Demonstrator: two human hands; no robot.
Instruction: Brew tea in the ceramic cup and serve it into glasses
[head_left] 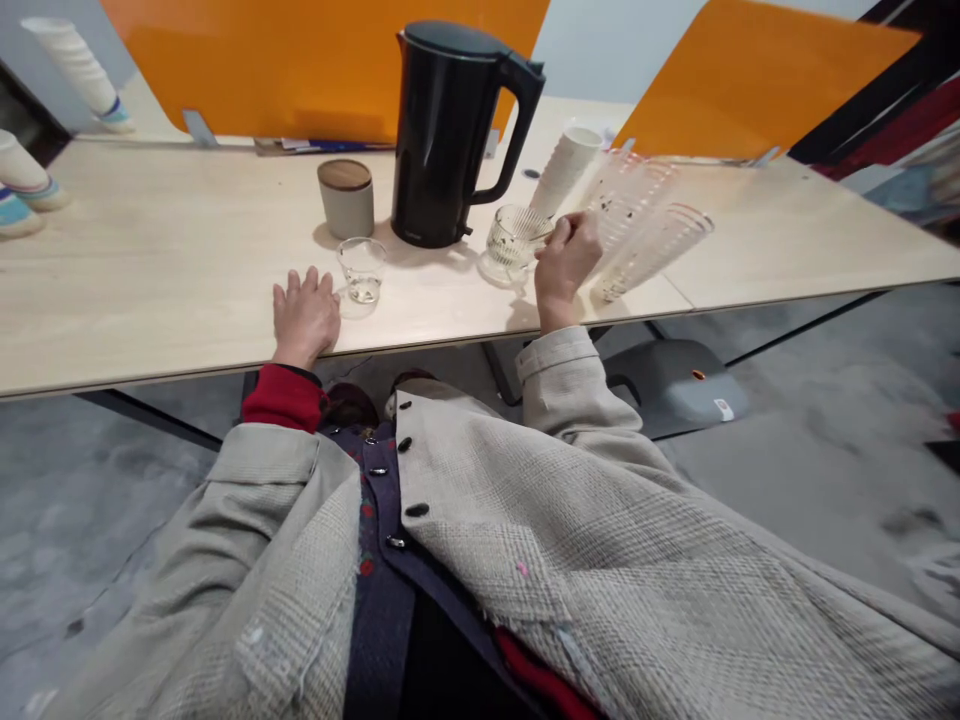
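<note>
My left hand lies flat on the wooden table, fingers stretched out, holding nothing. A small clear glass with a little water stands just right of it. My right hand is closed on the rim of a ribbed glass cup, which stands on the table. A black electric kettle stands behind the two glasses. A grey jar with a wooden lid is to the kettle's left.
A stack of white paper cups and two stacks of clear plastic cups lie on their sides right of my right hand. More paper cup stacks lie at far left. Orange partitions stand behind the table.
</note>
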